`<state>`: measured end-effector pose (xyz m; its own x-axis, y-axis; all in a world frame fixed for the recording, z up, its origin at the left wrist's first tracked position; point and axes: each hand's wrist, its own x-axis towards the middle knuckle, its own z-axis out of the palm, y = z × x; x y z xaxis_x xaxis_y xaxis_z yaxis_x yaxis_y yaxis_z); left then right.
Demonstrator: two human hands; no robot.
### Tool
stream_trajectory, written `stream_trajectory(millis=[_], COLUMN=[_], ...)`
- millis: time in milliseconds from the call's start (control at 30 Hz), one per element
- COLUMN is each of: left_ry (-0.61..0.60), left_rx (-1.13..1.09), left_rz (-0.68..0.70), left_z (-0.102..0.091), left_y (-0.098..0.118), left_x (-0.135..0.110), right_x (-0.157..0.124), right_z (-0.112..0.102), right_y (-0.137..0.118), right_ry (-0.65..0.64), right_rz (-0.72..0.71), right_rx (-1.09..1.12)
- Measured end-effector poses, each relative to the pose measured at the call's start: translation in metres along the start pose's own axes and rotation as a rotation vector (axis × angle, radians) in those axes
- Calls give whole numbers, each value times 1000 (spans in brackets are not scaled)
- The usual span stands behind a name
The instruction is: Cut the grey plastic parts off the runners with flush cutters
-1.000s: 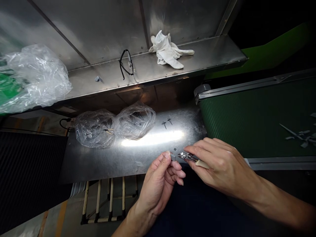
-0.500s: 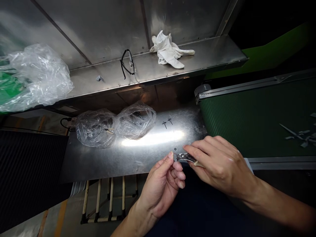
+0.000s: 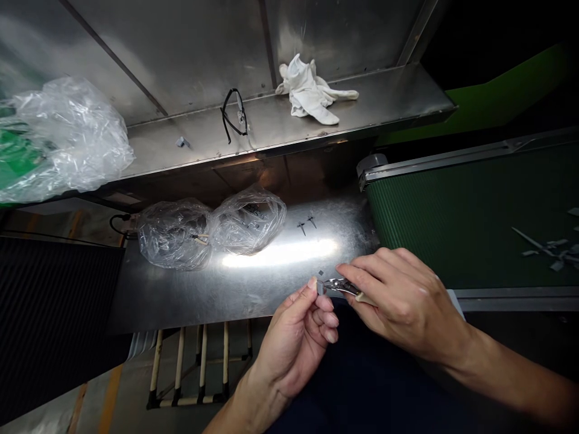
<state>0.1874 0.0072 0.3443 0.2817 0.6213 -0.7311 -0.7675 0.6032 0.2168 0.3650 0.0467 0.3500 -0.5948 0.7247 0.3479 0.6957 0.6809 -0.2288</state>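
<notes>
My left hand [image 3: 296,337] pinches a small grey plastic part [image 3: 320,287] between thumb and forefinger, just above the near edge of the steel table [image 3: 235,283]. My right hand [image 3: 402,301] grips small metal cutters [image 3: 341,286] with a pale handle. Their jaws point left and meet the grey part. One tiny grey piece [image 3: 321,273] lies on the table just behind the part.
Two clear plastic bags [image 3: 210,232] lie on the table's left. Two small dark cross-shaped pieces [image 3: 306,224] lie mid-table. A green conveyor belt [image 3: 470,223] with grey scraps [image 3: 549,247] runs at right. The shelf above holds safety glasses [image 3: 233,114], white gloves [image 3: 312,90] and a big crumpled bag [image 3: 63,141].
The cutters' jaws closed the small gap to the grey part. Both hands shifted very slightly; nothing else moved.
</notes>
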Motion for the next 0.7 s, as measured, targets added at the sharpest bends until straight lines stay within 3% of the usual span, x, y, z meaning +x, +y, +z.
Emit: stream_trajectory(millis=[400, 700], left_ry=[-4, 5], left_rx=[-13, -16], left_rz=[6, -12], left_z=[1, 0], left_y=[0, -1], left_x=[0, -2], right_x=[-1, -4], right_z=[2, 9], right_y=[-5, -2], right_ry=[-18, -12], right_rz=[10, 132], right_rx=[20, 78])
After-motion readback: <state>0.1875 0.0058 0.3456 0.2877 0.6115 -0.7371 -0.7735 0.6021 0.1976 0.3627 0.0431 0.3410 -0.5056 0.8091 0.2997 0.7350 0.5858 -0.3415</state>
